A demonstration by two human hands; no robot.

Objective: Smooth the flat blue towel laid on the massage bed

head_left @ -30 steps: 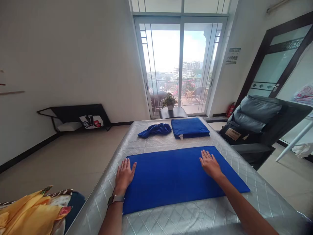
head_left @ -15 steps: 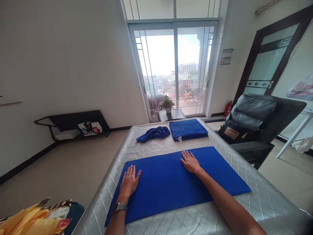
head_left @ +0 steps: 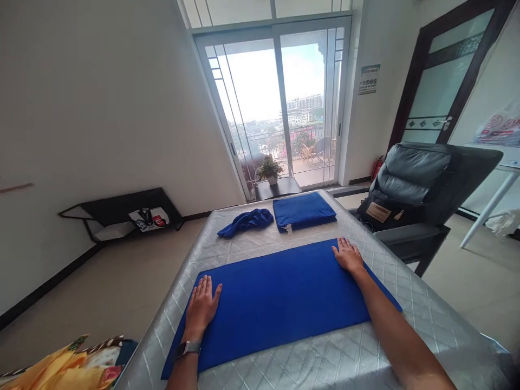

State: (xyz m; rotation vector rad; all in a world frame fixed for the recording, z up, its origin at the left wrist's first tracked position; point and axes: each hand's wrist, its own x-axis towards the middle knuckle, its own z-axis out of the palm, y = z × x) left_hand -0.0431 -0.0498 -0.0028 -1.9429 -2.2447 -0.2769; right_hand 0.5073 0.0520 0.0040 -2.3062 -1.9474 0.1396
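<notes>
A flat blue cloth (head_left: pixel 276 298) lies spread across a silver quilted mattress (head_left: pixel 317 363). My left hand (head_left: pixel 203 303) rests palm down on the cloth's left end, its fingers stretched out. At the far right corner of the cloth, my right hand (head_left: pixel 348 255) lies flat with its fingers extended. Neither hand grips anything. Beyond the spread cloth sit a neatly folded blue cloth stack (head_left: pixel 304 211) with a white tag and, to its left, a crumpled blue cloth (head_left: pixel 247 221).
A black recliner (head_left: pixel 418 179) with a dark bag on it stands right of the mattress. Behind the far end, a potted plant (head_left: pixel 271 169) sits on a chair before sliding glass doors. Yellow fabric (head_left: pixel 57 365) is heaped at the lower left.
My right hand has slid rightward over the cloth to its far right corner. My left hand stays on the left end. The camera view has tilted and shifted slightly.
</notes>
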